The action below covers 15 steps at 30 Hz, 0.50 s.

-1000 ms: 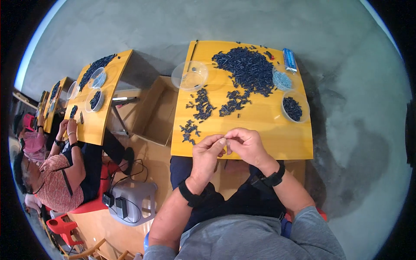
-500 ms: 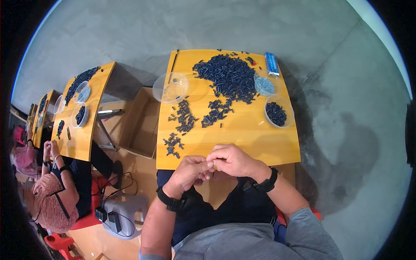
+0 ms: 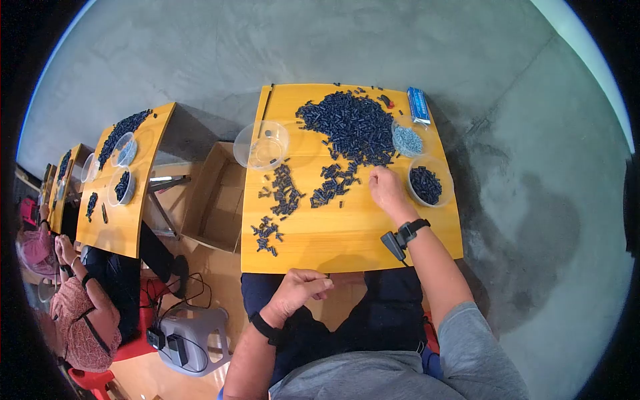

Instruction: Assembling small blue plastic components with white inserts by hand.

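Bare grey floor [image 3: 200, 60] rings the yellow desk [image 3: 347, 233], the big pile of dark parts [image 3: 347, 127] mid-desk, blue packet [image 3: 419, 105] at its far-right corner, right hand [image 3: 387, 188] fingers curled at the pile's edge, left hand [image 3: 300, 288] pinching something tiny at the near edge.

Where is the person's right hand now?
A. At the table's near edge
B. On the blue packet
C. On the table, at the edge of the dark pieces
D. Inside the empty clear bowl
C: the right hand rests on the yellow table beside the dark pieces.
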Each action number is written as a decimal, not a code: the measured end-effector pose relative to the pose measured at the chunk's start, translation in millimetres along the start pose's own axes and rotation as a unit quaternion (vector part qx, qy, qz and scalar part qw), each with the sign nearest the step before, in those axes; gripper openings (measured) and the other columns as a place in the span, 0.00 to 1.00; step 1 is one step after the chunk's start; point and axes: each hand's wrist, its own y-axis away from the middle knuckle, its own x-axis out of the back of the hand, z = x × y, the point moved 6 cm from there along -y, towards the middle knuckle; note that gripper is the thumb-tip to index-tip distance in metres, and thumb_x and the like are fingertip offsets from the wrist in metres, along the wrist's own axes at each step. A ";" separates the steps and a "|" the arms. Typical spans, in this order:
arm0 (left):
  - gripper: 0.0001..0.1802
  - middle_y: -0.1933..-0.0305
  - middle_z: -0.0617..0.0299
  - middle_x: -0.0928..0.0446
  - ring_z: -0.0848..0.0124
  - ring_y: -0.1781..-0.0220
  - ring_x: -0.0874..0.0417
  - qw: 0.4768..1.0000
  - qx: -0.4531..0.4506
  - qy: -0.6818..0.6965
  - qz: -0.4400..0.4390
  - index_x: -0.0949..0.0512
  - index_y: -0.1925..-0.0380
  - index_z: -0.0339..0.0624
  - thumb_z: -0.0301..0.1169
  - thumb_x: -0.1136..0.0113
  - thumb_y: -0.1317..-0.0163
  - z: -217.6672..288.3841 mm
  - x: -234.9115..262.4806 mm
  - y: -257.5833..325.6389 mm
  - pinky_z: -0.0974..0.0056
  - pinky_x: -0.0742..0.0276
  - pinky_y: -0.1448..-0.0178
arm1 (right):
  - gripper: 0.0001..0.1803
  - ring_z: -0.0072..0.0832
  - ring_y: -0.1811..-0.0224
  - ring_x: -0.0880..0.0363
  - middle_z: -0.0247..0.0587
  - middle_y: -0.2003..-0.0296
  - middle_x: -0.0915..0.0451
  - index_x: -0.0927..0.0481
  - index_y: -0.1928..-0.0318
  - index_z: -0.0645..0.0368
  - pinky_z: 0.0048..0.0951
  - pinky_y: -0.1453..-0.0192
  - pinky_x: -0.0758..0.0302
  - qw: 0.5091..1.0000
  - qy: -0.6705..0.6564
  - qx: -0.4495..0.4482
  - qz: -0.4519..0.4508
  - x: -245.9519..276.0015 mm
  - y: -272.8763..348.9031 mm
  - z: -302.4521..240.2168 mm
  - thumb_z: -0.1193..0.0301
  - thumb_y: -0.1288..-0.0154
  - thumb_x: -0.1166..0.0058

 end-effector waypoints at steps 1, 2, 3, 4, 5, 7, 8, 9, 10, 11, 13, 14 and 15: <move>0.10 0.74 0.64 0.19 0.77 0.73 0.22 1.000 0.000 0.000 0.002 0.16 0.70 0.36 0.33 0.38 0.42 -2.9 0.4 -0.1 0.72 0.27 0.64 | 0.05 0.53 0.63 0.22 0.56 0.69 0.21 0.23 0.69 0.64 0.45 0.59 0.26 1.000 0.029 -0.007 -0.006 -1.6 -4.1 1.1 0.75 0.41 0.50; 0.10 0.75 0.65 0.20 0.77 0.72 0.22 1.000 -0.001 -0.003 -0.002 0.17 0.70 0.35 0.32 0.38 0.42 -3.9 -1.0 -0.2 0.72 0.27 0.65 | 0.05 0.53 0.63 0.22 0.57 0.69 0.21 0.23 0.69 0.65 0.47 0.58 0.26 0.998 0.058 -0.015 -0.012 -3.1 -7.8 2.0 0.75 0.41 0.49; 0.09 0.75 0.65 0.21 0.78 0.72 0.22 1.000 -0.001 -0.008 -0.007 0.17 0.71 0.35 0.31 0.37 0.42 -3.9 -2.6 -0.4 0.72 0.27 0.65 | 0.05 0.53 0.63 0.22 0.57 0.69 0.21 0.23 0.69 0.65 0.47 0.58 0.26 0.998 0.057 -0.015 -0.013 -4.2 -11.0 1.3 0.75 0.41 0.49; 0.09 0.75 0.65 0.21 0.78 0.72 0.22 1.000 0.000 -0.007 -0.007 0.17 0.71 0.35 0.31 0.37 0.42 -4.9 -3.4 -1.1 0.72 0.27 0.65 | 0.05 0.53 0.62 0.22 0.57 0.69 0.21 0.23 0.69 0.65 0.47 0.58 0.26 0.998 0.058 -0.017 -0.002 -4.0 -13.9 0.6 0.75 0.41 0.49; 0.09 0.76 0.66 0.21 0.78 0.72 0.23 1.000 0.001 -0.011 -0.003 0.17 0.72 0.34 0.31 0.37 0.42 -6.1 -3.9 -1.9 0.72 0.27 0.65 | 0.05 0.53 0.62 0.22 0.57 0.69 0.21 0.24 0.69 0.65 0.47 0.58 0.26 0.998 0.058 -0.018 0.008 -3.5 -16.5 0.2 0.74 0.41 0.49; 0.09 0.76 0.66 0.22 0.79 0.73 0.23 1.000 0.002 -0.014 0.001 0.18 0.73 0.33 0.30 0.37 0.42 -10.5 -2.6 -1.9 0.72 0.28 0.65 | 0.06 0.53 0.62 0.22 0.57 0.69 0.21 0.24 0.69 0.65 0.48 0.58 0.26 0.998 0.054 -0.014 0.005 -5.6 -20.7 0.7 0.74 0.41 0.49; 0.08 0.77 0.66 0.22 0.79 0.73 0.24 1.000 -0.001 -0.018 0.006 0.18 0.73 0.33 0.29 0.37 0.42 -14.8 -0.9 -3.1 0.72 0.28 0.65 | 0.06 0.53 0.61 0.22 0.57 0.69 0.21 0.24 0.68 0.65 0.48 0.58 0.26 0.999 0.051 -0.010 0.002 -6.6 -22.5 0.8 0.74 0.41 0.50; 0.08 0.77 0.67 0.22 0.79 0.73 0.24 1.000 -0.003 -0.021 0.011 0.18 0.73 0.33 0.28 0.38 0.42 -16.4 0.2 -4.2 0.72 0.28 0.65 | 0.06 0.53 0.61 0.22 0.57 0.69 0.21 0.24 0.68 0.65 0.48 0.58 0.26 0.999 0.051 -0.010 0.001 -7.3 -23.9 0.0 0.74 0.41 0.50; 0.08 0.77 0.67 0.22 0.79 0.73 0.24 1.000 -0.002 -0.020 0.011 0.18 0.73 0.33 0.28 0.38 0.42 -16.6 0.3 -4.4 0.72 0.28 0.65 | 0.06 0.53 0.61 0.22 0.58 0.68 0.21 0.24 0.68 0.65 0.48 0.58 0.26 0.998 0.055 -0.018 -0.006 -8.8 -25.1 0.1 0.74 0.41 0.50; 0.07 0.76 0.67 0.21 0.79 0.72 0.24 1.000 -0.001 -0.014 0.008 0.17 0.72 0.33 0.27 0.37 0.42 -15.3 -0.8 -3.8 0.72 0.28 0.65 | 0.06 0.53 0.61 0.22 0.58 0.68 0.21 0.24 0.68 0.65 0.48 0.58 0.26 0.998 0.059 -0.026 -0.013 -10.0 -26.3 0.2 0.73 0.40 0.50; 0.07 0.75 0.67 0.21 0.79 0.72 0.24 1.000 0.001 -0.006 0.005 0.17 0.71 0.33 0.27 0.37 0.42 -15.0 -2.8 -3.3 0.72 0.28 0.64 | 0.06 0.53 0.61 0.22 0.58 0.68 0.21 0.23 0.67 0.64 0.48 0.58 0.26 0.997 0.069 -0.026 -0.011 -10.2 -28.3 -1.2 0.73 0.40 0.50; 0.06 0.75 0.67 0.21 0.79 0.71 0.24 1.000 -0.019 -0.020 -0.004 0.17 0.70 0.34 0.27 0.37 0.42 -12.6 -4.9 -3.4 0.72 0.28 0.64 | 0.07 0.54 0.62 0.22 0.59 0.68 0.21 0.23 0.67 0.64 0.48 0.58 0.26 0.997 0.078 -0.026 -0.009 -9.8 -28.9 -2.0 0.72 0.40 0.50; 0.06 0.74 0.67 0.20 0.80 0.71 0.24 0.998 -0.040 -0.036 -0.013 0.17 0.70 0.34 0.27 0.37 0.43 -9.6 -6.6 -3.7 0.72 0.28 0.63 | 0.07 0.54 0.62 0.22 0.59 0.68 0.21 0.23 0.67 0.64 0.48 0.58 0.26 0.997 0.078 -0.026 -0.009 -10.5 -29.9 -1.4 0.72 0.40 0.50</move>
